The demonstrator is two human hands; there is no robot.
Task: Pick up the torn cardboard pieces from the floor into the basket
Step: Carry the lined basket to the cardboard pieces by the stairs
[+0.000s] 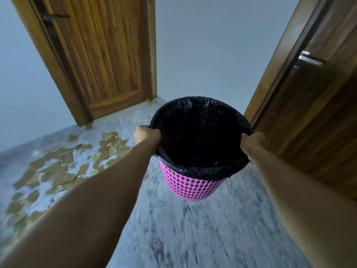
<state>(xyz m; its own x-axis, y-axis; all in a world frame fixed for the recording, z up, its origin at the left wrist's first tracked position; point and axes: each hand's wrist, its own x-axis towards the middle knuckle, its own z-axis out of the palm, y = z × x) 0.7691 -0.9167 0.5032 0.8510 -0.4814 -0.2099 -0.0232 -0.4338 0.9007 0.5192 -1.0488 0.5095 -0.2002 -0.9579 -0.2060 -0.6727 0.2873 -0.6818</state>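
Head view, basket: I have the pink basket (pixel 190 187) held up off the floor (pixel 193 229) at arm's length, its mouth tipped toward me, a black bin bag (pixel 201 132) lining it and folded over the rim.
Head view, left hand: my left hand (pixel 147 135) has its fingers curled over the rim on the left side, gripping plastic and liner together.
Head view, right hand: my right hand (pixel 251 142) grips the rim on the opposite side in the same way.
Head view, cardboard: the torn cardboard pieces (pixel 58 167) lie scattered on the floor to my left, well apart from the basket, spreading from near the door (pixel 100 55) down toward the lower left edge.
Handling, basket: I judge it light and a little springy, being lattice plastic; the rim is the stiff part to hold, but the liner is slick and could slide under my fingers.
Handling, cardboard: I judge the scraps light, flat and fairly stiff; small ones want a pinch at an edge, and overlapping ones could be gathered in handfuls.
Hidden, basket inside: the bag's interior is too dark for me to tell if anything is in it.
Hidden, fingers: my fingertips are tucked inside the rim, out of sight.
Hidden, cardboard: my left forearm covers part of the pile, and blur softens the nearest pieces.
Hidden, edges: a second door (pixel 313 105) on the right is cut off by the frame.
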